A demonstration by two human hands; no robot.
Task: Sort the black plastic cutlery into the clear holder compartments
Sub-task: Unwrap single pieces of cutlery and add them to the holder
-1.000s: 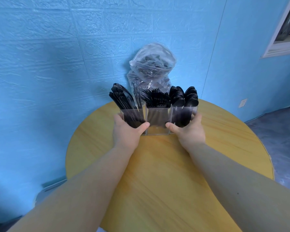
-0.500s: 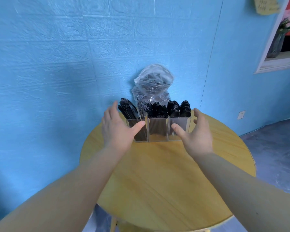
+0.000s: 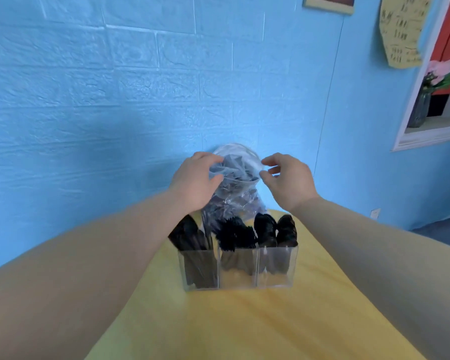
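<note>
A clear three-compartment holder (image 3: 277, 278) stands on the round yellow table (image 3: 244, 323). Black knives (image 3: 190, 236) fill its left compartment, black forks (image 3: 235, 235) the middle one, and black spoons (image 3: 276, 229) the right one. Behind the holder, against the blue wall, stands a clear plastic bag (image 3: 234, 196) with more black cutlery inside. My left hand (image 3: 195, 180) grips the bag's upper left side. My right hand (image 3: 289, 178) pinches the bag's upper right edge between thumb and fingers. Both forearms reach over the holder.
The blue brick-textured wall is close behind the table. At the right, a white-framed opening holds a dark vase with pink flowers (image 3: 426, 105). A yellow paper (image 3: 400, 29) hangs above it. A wall socket (image 3: 375, 213) sits low on the right wall.
Both hands have left the holder's sides and risen to the top of the plastic bag behind it, where they now take hold. The view has tilted upward.
</note>
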